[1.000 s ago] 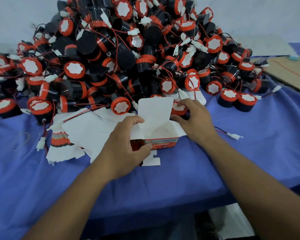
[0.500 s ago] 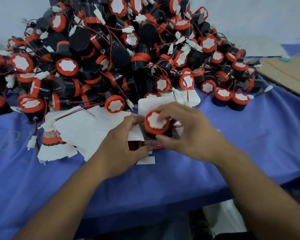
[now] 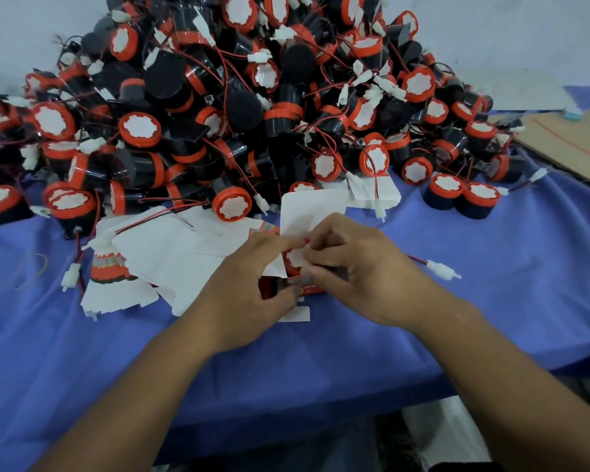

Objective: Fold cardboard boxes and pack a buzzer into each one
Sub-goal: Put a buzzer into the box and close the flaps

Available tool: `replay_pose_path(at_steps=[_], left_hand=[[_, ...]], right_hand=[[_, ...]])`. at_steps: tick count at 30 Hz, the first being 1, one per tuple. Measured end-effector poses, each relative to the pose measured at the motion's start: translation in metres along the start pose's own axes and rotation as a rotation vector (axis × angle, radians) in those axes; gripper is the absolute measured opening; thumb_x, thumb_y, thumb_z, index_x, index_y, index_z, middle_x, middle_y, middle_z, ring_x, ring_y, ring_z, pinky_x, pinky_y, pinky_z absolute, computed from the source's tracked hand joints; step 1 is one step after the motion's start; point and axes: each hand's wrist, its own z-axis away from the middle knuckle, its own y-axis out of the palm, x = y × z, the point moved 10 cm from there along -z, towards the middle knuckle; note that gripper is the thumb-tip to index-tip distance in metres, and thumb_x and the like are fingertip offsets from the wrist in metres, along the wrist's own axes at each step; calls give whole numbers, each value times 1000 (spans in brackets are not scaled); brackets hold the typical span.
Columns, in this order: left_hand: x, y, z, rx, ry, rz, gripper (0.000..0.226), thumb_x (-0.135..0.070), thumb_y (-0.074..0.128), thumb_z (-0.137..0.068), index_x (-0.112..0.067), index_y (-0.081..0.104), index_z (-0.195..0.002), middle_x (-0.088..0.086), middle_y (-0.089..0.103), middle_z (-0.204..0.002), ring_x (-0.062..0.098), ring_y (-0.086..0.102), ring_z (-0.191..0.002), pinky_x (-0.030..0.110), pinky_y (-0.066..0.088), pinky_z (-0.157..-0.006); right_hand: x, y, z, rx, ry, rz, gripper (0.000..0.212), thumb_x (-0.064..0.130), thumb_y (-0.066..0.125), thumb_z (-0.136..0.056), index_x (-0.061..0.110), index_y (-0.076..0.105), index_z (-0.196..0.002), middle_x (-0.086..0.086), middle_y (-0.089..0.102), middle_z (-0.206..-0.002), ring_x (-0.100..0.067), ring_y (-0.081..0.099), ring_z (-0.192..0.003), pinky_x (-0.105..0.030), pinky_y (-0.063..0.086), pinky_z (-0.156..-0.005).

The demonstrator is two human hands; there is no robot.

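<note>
A small red-and-white cardboard box (image 3: pixel 312 290) stands open on the blue cloth, its white lid flap (image 3: pixel 307 209) raised behind. A black buzzer with an orange rim and white face (image 3: pixel 294 258) sits in the box mouth. My left hand (image 3: pixel 249 294) grips the box's left side, thumb at the front. My right hand (image 3: pixel 361 267) holds the buzzer from above, fingertips curled on its face and side. The buzzer's lower body is hidden inside the box.
A big heap of several black-and-orange buzzers (image 3: pixel 235 107) with red wires fills the table's back. Flat white box blanks (image 3: pixel 157 253) lie left of the box. A loose wire connector (image 3: pixel 440 269) lies right. A cardboard sheet (image 3: pixel 573 137) sits far right. The table edge runs near me.
My right hand picked a buzzer from the heap's edge, carried it over the open box and lowered it into the mouth. My left hand kept its grip on the box.
</note>
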Motion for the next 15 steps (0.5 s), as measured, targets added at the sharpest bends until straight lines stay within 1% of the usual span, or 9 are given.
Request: replay_pose_path(at_steps=[2,4,6,8,11,12,13,14,15], left_hand=[[-1,1,0,5,5,2,51,-35,64,-84,-42,54,-133,-20,50,-129,2,49,-124,17,40,-102],[-3,1,0,-4,15,6,51,-31,65,-84,-40,57,-133,-18,49,-131,4,49,-125,22,41,-104],[-3,1,0,-14,15,4,50,-30,65,-84,-40,59,-132,-17,48,-133,3,48,-126,23,41,-106],[-2,0,-1,-34,1,-14,49,-33,63,-82,-38,60,-131,-16,48,-133,1,48,-125,23,41,-107],[2,1,-1,-28,-30,-46,51,-39,60,-82,-38,60,-133,-18,44,-134,-2,45,-125,21,40,-106],[3,2,0,-25,-34,-50,51,-40,59,-82,-39,59,-133,-18,44,-134,-1,45,-125,21,40,-106],[3,2,0,-24,-35,-53,51,-41,59,-82,-39,59,-133,-17,43,-134,0,45,-125,21,40,-105],[3,2,0,-23,-35,-55,51,-41,58,-82,-39,58,-133,-16,43,-134,1,45,-125,22,41,-105],[3,2,0,-23,-36,-57,51,-41,58,-82,-40,58,-133,-16,43,-134,2,45,-125,23,41,-105]], right_hand=[[1,1,1,14,7,10,28,28,62,-99,6,79,-92,-3,55,-105,-21,61,-78,-38,50,-70],[4,-2,3,41,1,25,24,25,64,-98,7,78,-93,-4,56,-105,-21,59,-81,-40,49,-74],[7,-9,6,65,-10,80,20,24,68,-96,8,78,-100,-6,60,-106,-24,58,-87,-41,47,-80],[6,-23,11,32,-1,162,23,25,69,-95,8,77,-107,-8,66,-108,-28,59,-95,-42,44,-88],[-14,-55,23,-57,151,258,33,26,66,-97,11,68,-125,-7,65,-121,-26,57,-110,-35,41,-96],[-23,-65,29,-63,209,292,32,27,64,-97,13,67,-126,-5,65,-120,-24,57,-108,-35,43,-94],[-31,-73,34,-53,254,318,27,28,60,-98,15,70,-119,-3,67,-114,-21,59,-100,-36,46,-89],[-37,-78,38,-35,294,318,22,29,57,-97,16,72,-107,-2,70,-102,-16,60,-88,-33,47,-80],[-41,-83,42,-31,324,306,22,31,55,-96,17,73,-93,2,71,-86,-9,59,-75,-25,46,-71]])
